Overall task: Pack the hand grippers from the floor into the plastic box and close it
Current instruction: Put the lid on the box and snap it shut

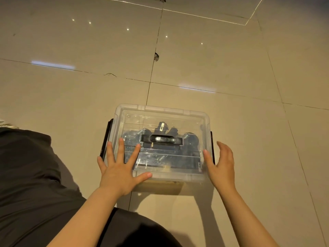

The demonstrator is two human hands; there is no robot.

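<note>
With the clear plastic box (161,111) on the beige floor tiles, grippers inside, left hand (118,168) flat on its lid and right hand (221,164) open alongside, uneven pressing might leave those black side latches (106,138) unclipped.

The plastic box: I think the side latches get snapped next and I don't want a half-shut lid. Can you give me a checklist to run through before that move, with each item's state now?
1. Hand grippers inside the plastic box, none seen on the floor: ok.
2. Lid lying on the box: ok.
3. Lid seated flush all round: cannot tell.
4. Left hand flat on the lid, steadying it: ok.
5. Right hand open beside the right latch, not gripping it: ok.
6. Black side latches, left latch included, snapped shut: cannot tell.
</note>
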